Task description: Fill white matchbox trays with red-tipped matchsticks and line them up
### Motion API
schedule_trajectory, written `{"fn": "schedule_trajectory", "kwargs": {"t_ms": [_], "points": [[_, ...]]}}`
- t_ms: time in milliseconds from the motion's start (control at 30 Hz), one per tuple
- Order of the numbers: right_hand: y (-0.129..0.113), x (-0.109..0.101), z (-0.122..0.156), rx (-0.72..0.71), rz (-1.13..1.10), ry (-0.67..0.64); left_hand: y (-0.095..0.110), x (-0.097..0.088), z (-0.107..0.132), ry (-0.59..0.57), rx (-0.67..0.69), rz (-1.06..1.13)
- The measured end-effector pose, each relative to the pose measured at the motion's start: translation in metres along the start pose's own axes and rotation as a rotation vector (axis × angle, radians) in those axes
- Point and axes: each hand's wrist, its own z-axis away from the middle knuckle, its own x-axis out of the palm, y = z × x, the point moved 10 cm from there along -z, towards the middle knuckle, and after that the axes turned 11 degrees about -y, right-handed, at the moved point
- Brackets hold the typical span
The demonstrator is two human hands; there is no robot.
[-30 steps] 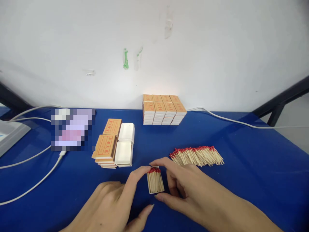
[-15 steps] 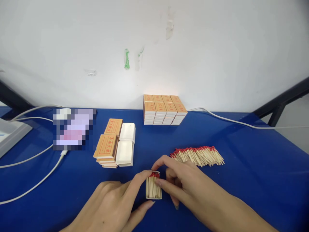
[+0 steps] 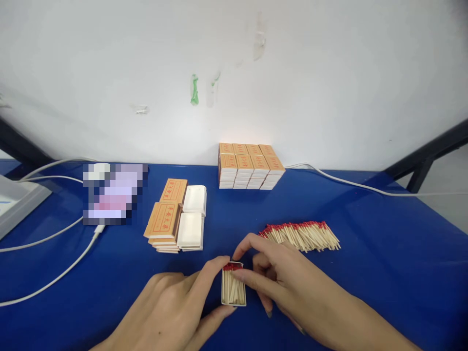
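Observation:
A small white matchbox tray (image 3: 233, 287) full of red-tipped matches lies on the blue table (image 3: 365, 273) in front of me. My left hand (image 3: 171, 307) pinches the tray by its left side, forefinger at the far corner and thumb at the near end. My right hand (image 3: 278, 282) rests on its right side, one finger laid across the match heads and the others curled round the edge. A loose pile of matches (image 3: 302, 235) lies just beyond my right hand.
Stacks of orange matchbox sleeves (image 3: 164, 219) and white empty trays (image 3: 192, 219) lie left of centre. A block of finished matchboxes (image 3: 248, 165) stands by the white wall. White cables (image 3: 54, 278) cross the table's left side, beside a blurred object (image 3: 113, 195).
My right hand has slid from beside the tray onto its top, a finger now lying over the match heads. The tray has turned slightly and shifted a little toward me.

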Motion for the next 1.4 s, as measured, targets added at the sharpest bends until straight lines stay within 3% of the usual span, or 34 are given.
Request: {"fn": "schedule_trajectory", "kwargs": {"t_ms": [233, 400, 633, 1400], "points": [[0.004, 0.003, 0.01, 0.039, 0.112, 0.019, -0.002, 0.002, 0.002, -0.034, -0.008, 0.047], [-0.002, 0.01, 0.008, -0.035, 0.222, 0.016, -0.005, 0.003, 0.002, -0.077, -0.023, 0.066], [-0.007, 0.008, 0.009, -0.042, 0.233, 0.006, -0.002, 0.0, 0.002, -0.009, -0.021, -0.012], [-0.013, 0.006, 0.008, -0.021, 0.281, 0.02, -0.004, -0.001, 0.003, -0.031, -0.039, 0.005]]}}
